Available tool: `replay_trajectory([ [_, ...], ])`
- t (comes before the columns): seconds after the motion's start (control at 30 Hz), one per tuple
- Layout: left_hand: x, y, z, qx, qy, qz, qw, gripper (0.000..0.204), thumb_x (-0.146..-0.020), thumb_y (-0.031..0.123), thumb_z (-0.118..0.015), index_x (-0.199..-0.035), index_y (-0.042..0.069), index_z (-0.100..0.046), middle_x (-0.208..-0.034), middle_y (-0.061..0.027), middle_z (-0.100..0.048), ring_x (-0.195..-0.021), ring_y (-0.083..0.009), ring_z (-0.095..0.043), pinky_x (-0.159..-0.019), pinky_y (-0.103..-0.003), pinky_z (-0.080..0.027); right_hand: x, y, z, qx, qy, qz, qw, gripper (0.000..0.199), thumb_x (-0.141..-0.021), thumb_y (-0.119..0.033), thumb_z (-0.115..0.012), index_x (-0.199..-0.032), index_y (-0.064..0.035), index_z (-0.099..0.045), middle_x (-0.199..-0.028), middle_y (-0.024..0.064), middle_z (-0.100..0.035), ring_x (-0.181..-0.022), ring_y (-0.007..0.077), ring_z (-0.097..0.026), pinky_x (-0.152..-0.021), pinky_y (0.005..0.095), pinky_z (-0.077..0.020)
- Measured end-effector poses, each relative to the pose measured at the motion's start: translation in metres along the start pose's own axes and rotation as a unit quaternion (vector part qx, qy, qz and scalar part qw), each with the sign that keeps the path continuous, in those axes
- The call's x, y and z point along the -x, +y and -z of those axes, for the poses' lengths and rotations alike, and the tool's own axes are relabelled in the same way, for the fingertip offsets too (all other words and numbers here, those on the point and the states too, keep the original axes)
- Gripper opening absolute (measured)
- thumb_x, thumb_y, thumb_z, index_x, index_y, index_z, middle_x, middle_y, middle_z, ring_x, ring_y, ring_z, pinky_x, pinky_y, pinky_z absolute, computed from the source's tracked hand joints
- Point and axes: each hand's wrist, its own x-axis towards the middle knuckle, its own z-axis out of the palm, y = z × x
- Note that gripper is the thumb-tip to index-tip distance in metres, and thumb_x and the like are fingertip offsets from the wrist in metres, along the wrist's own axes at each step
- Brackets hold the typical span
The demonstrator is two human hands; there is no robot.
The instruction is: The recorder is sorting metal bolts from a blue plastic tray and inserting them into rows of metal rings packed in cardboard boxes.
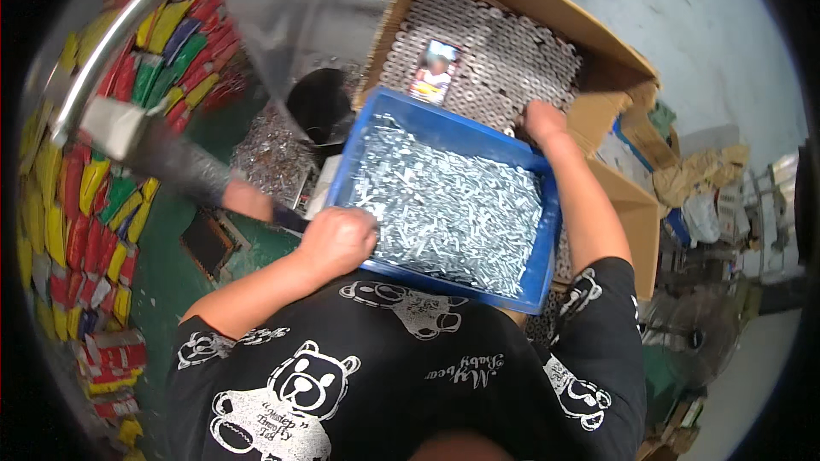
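A blue plastic tray (549, 248) sits tilted close against my body, filled with many small shiny metal pins or screws (453, 213). My left hand (340, 237) is closed at the tray's left edge, its fingertips at the metal pieces; what they pinch is too small to make out. Beyond the tray is a cardboard box (611, 38) packed with rows of small round parts (500, 60) with holes in their ends. At the tray's far right corner, my right hand (543, 122) reaches into this box, fingers curled down on the round parts and partly hidden.
A phone (435, 72) with a lit screen lies on the round parts. Left of the tray stand a dark bucket (323, 107) and a curved metal tube (120, 38). Red, yellow and green packets (90, 205) are piled far left. An open carton (628, 213) and a fan (694, 340) are right.
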Motion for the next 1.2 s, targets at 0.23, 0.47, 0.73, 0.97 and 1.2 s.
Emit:
replay_trajectory([
  [0.23,0.015,-0.014,-0.013,0.050,0.017,-0.007,0.999,0.010,-0.078,0.014,-0.061,-0.071,0.007,-0.058,-0.068,-0.0128,-0.062,-0.064,-0.0348,-0.062,-0.061,-0.048,-0.050,-0.015,-0.050,0.001,0.056,-0.128,-0.025,0.990,0.039,-0.081,-0.029,-0.069,-0.111,-0.0047,-0.071,-0.120,0.0157,-0.067,-0.113,0.0315,-0.064,-0.095,0.0406,-0.0509],
  [0.47,0.014,-0.017,-0.008,0.071,-0.011,-0.009,0.997,0.013,-0.082,0.017,-0.058,-0.074,0.007,-0.060,-0.070,-0.0142,-0.062,-0.066,-0.0373,-0.063,-0.063,-0.050,-0.050,-0.015,-0.065,-0.008,0.100,-0.111,-0.032,0.988,0.047,-0.082,-0.040,-0.069,-0.110,-0.0031,-0.071,-0.119,0.0165,-0.067,-0.110,0.0336,-0.065,-0.092,0.0426,-0.0521],
  [0.73,0.014,-0.009,-0.004,0.043,-0.014,0.016,0.999,0.014,-0.079,0.016,-0.059,-0.072,0.005,-0.062,-0.070,-0.0155,-0.063,-0.067,-0.0374,-0.063,-0.065,-0.050,-0.051,0.061,-0.248,0.061,-0.413,-0.105,0.211,0.879,0.047,-0.086,-0.045,-0.063,-0.084,0.0005,-0.074,-0.071,0.0130,-0.070,-0.068,0.0226,-0.066,-0.070,0.0358,-0.0512],
  [0.97,0.011,-0.006,-0.001,0.025,0.003,-0.003,1.000,0.014,-0.078,0.015,-0.059,-0.075,0.004,-0.065,-0.073,-0.0153,-0.066,-0.071,-0.0362,-0.065,-0.067,-0.048,-0.053,0.056,-0.270,0.026,-0.422,0.114,0.320,0.841,0.045,-0.091,-0.028,-0.060,-0.125,0.0008,-0.060,-0.115,0.0243,-0.066,-0.099,0.0341,-0.068,-0.091,0.0387,-0.0511],
  [1.2,0.011,-0.004,-0.003,-0.011,-0.012,0.042,0.999,0.016,-0.080,0.017,-0.059,-0.084,0.007,-0.071,-0.081,-0.0143,-0.069,-0.076,-0.0348,-0.066,-0.070,-0.047,-0.053,0.123,-0.050,-0.042,-0.006,0.033,0.208,0.978,0.032,-0.082,-0.021,-0.071,-0.110,-0.0069,-0.067,-0.102,0.0211,-0.066,-0.098,0.0414,-0.063,-0.085,0.0482,-0.0510],
])
